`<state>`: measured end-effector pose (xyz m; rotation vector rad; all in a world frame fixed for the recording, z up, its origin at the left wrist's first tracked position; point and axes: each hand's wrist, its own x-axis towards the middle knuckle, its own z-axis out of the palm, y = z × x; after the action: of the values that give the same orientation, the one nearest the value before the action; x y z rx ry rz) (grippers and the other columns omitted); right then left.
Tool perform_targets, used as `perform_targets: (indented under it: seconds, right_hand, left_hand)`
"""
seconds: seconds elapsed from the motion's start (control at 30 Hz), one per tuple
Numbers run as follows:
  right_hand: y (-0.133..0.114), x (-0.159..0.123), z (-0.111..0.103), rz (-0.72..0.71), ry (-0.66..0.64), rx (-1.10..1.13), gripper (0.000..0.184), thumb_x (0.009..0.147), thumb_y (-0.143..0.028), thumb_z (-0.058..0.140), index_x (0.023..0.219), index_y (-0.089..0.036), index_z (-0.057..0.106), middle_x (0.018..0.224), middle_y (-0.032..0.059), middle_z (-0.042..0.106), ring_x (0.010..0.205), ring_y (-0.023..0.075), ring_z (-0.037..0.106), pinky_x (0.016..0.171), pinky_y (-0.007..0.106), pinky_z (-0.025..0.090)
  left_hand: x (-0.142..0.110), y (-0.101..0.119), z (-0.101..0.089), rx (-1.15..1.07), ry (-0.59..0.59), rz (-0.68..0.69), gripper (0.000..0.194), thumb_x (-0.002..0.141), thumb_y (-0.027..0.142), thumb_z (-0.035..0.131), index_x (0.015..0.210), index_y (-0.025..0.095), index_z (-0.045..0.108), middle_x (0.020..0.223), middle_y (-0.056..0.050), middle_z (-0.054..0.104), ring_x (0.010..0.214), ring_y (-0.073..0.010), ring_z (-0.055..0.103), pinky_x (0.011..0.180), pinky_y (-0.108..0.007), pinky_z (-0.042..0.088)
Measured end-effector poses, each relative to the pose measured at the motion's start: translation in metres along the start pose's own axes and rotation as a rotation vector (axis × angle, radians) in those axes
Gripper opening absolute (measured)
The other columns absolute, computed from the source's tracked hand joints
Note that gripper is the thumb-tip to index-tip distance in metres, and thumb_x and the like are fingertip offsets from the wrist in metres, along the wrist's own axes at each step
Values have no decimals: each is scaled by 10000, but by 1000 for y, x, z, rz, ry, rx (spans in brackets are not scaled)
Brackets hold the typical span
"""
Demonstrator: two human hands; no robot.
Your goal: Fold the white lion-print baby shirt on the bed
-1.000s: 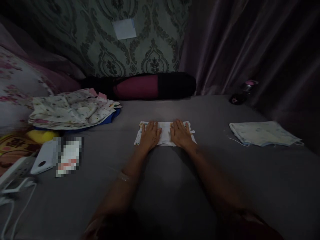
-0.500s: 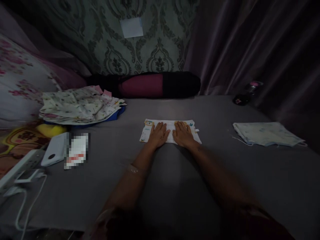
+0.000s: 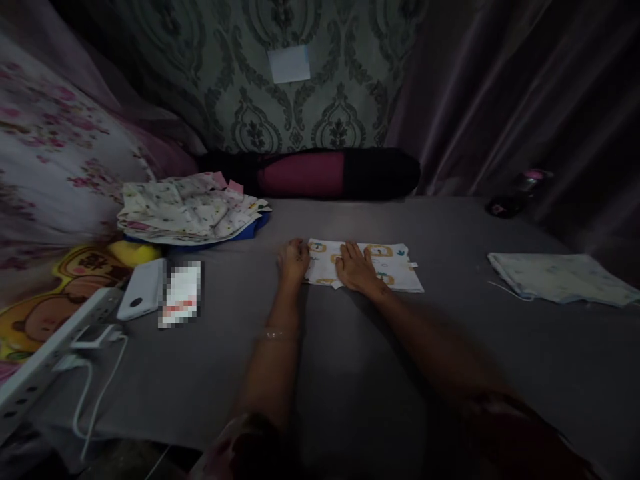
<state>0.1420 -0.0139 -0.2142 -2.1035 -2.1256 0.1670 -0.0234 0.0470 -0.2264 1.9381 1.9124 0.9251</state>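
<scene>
A folded white cloth [image 3: 327, 257] printed with orange, yellow and teal figures lies on the grey sheet in front of me. At its left edge, the fingers of my left hand [image 3: 294, 259] are curled in and closed on the cloth's side. My right hand [image 3: 357, 268] lies flat across the middle of the cloth, fingers stretched out and pointing away from me. A small white tag [image 3: 413, 265] sticks out from the cloth's right side. What is under my right palm is hidden.
To the left, a pile of printed clothes [image 3: 193, 210] sits on something blue. Nearer are a white power bank [image 3: 143, 287], a blurred-out packet [image 3: 181, 293] and a power strip [image 3: 55, 350] with cables. Another folded cloth [image 3: 560, 277] lies right, below a dark bottle [image 3: 515, 197].
My left hand has moved from lying flat on the cloth to its left edge, fingers now curled. The right hand stays flat on it. More print shows, and the view has shifted left.
</scene>
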Motion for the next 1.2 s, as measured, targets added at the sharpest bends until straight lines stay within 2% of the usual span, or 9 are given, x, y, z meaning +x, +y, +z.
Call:
perform_targets:
  seconds: [0.1, 0.27, 0.37, 0.53, 0.63, 0.8, 1.07, 1.2]
  right_hand:
    - [2, -1, 2, -2, 11, -8, 588, 992, -328, 224, 1494, -40, 327, 1582, 149, 281, 1467, 273, 209, 1183, 529, 112]
    - [1, 1, -3, 13, -52, -9, 595, 991, -326, 213, 1504, -40, 304, 1593, 146, 254, 1473, 276, 194, 1182, 537, 118]
    - [-6, 6, -5, 24, -53, -13, 594, 988, -327, 214, 1505, -48, 302, 1589, 148, 263, 1472, 275, 196, 1178, 543, 132]
    - [-30, 14, -4, -69, -1, 32, 596, 986, -322, 212, 1517, -60, 284, 1600, 125, 241, 1482, 249, 171, 1191, 498, 131]
    - [-39, 15, 1, -60, -16, 64, 596, 986, -319, 213, 1506, -44, 306, 1595, 128, 253, 1480, 248, 181, 1192, 498, 127]
    - [-40, 14, 6, -49, -30, 55, 588, 986, -321, 227, 1503, -57, 321, 1593, 127, 258, 1479, 241, 186, 1195, 491, 108]
    - [-41, 17, 3, -36, -63, 50, 584, 985, -308, 240, 1501, -45, 316, 1592, 139, 259, 1477, 259, 189, 1188, 514, 116]
    - [-52, 23, 0, -91, -10, 74, 560, 989, -282, 227, 1479, -44, 356, 1576, 148, 297, 1467, 262, 215, 1183, 518, 119]
  left_hand:
    - [1, -3, 1, -15, -2, -19, 318, 927, 254, 497, 1199, 164, 636, 1210, -128, 658, 1165, -242, 585, 987, -357, 436]
    - [3, -6, 3, -30, 14, -38, 318, 926, 227, 487, 1199, 151, 632, 1201, -138, 663, 1168, -243, 584, 991, -359, 428]
    - [4, -8, 3, -39, 18, -44, 327, 935, 237, 466, 1204, 153, 631, 1205, -130, 665, 1157, -238, 590, 972, -343, 435]
    - [6, -8, 1, -43, -7, -46, 335, 929, 241, 478, 1213, 151, 630, 1182, -126, 679, 1118, -224, 614, 957, -317, 442]
    - [7, -8, 2, -51, -3, -59, 340, 921, 221, 481, 1216, 141, 629, 1195, -134, 676, 1134, -228, 609, 974, -325, 439]
    - [8, -11, 3, -71, 19, -52, 347, 922, 195, 467, 1226, 134, 621, 1202, -142, 673, 1146, -231, 605, 990, -335, 435]
    - [6, -9, 0, -82, 29, -59, 358, 907, 142, 432, 1206, 146, 630, 1218, -134, 669, 1172, -226, 595, 1015, -343, 431]
    - [5, -11, 0, -101, 40, -34, 427, 838, 83, 452, 1229, 138, 614, 1228, -134, 661, 1184, -229, 583, 1036, -360, 425]
